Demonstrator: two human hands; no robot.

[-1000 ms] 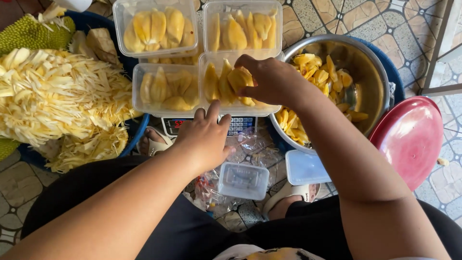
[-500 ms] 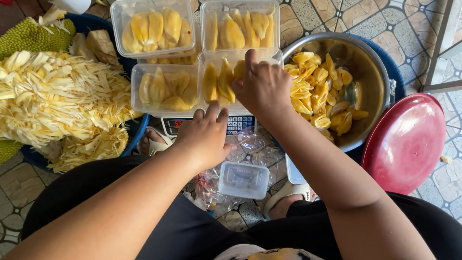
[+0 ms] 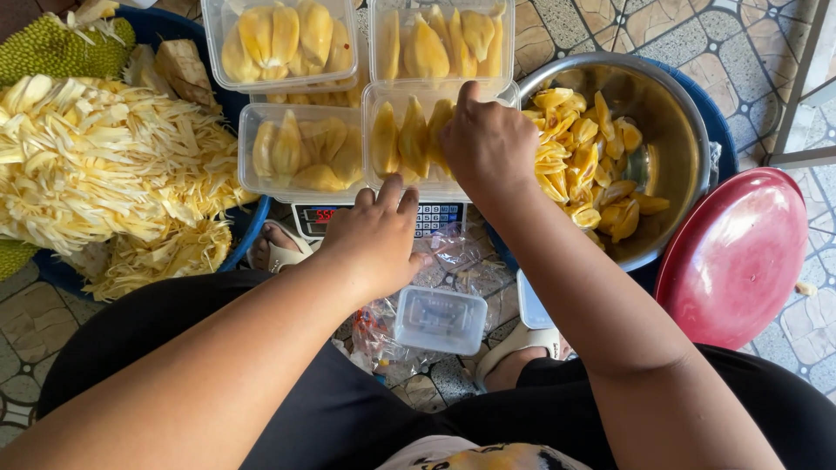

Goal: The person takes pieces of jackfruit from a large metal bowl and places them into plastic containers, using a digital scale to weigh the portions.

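My right hand (image 3: 489, 148) reaches into the near right clear plastic box (image 3: 383, 187) and presses yellow jackfruit pods (image 3: 409, 135) into it. That box sits on a small electronic scale (image 3: 435, 218). My left hand (image 3: 374, 244) rests against the front of the scale and the box, fingers slightly curled, holding nothing that I can see. Three other clear boxes of pods stand around it: near left (image 3: 300, 152), far left (image 3: 279, 39) and far right (image 3: 440, 39).
A steel bowl (image 3: 679, 113) of loose pods sits at right in a blue basin. A red round lid (image 3: 736, 257) lies further right. A heap of pale jackfruit fibres (image 3: 96, 174) fills a blue tub at left. An empty clear box (image 3: 440, 320) lies by my feet.
My right hand has moved left from the steel bowl's edge into the near right box. My left hand has stayed by the scale.
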